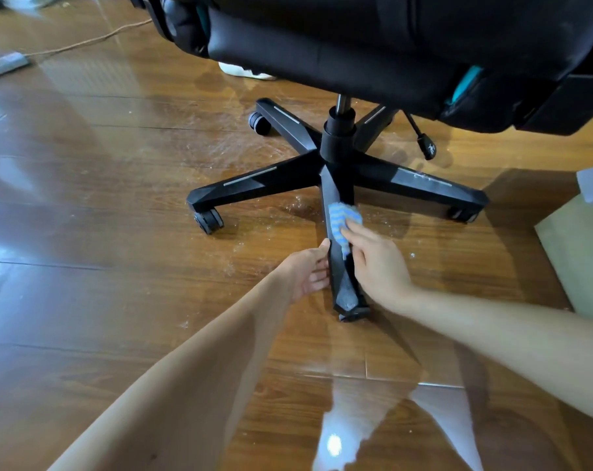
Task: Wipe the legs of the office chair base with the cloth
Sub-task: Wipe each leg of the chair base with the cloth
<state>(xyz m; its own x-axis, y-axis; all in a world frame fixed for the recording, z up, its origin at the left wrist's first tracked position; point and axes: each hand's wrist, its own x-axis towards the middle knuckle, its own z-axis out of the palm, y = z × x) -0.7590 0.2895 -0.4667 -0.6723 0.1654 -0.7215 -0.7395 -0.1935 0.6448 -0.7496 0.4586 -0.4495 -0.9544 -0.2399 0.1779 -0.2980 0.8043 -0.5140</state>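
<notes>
A black five-legged office chair base (336,158) stands on the wooden floor under a black seat (390,45). The nearest leg (344,283) points toward me. A blue-and-white striped cloth (342,219) lies on the top of this leg, about halfway along. My right hand (376,266) holds the cloth against the leg from the right side. My left hand (308,271) grips the left edge of the same leg, thumb on top. The caster under the near leg is mostly hidden.
Dust and pale specks lie on the glossy floor (118,232) around the base. A beige box (580,253) with white paper sits at the right. A white object (244,71) lies behind the chair. At the far left is a power strip (2,64) with a cord.
</notes>
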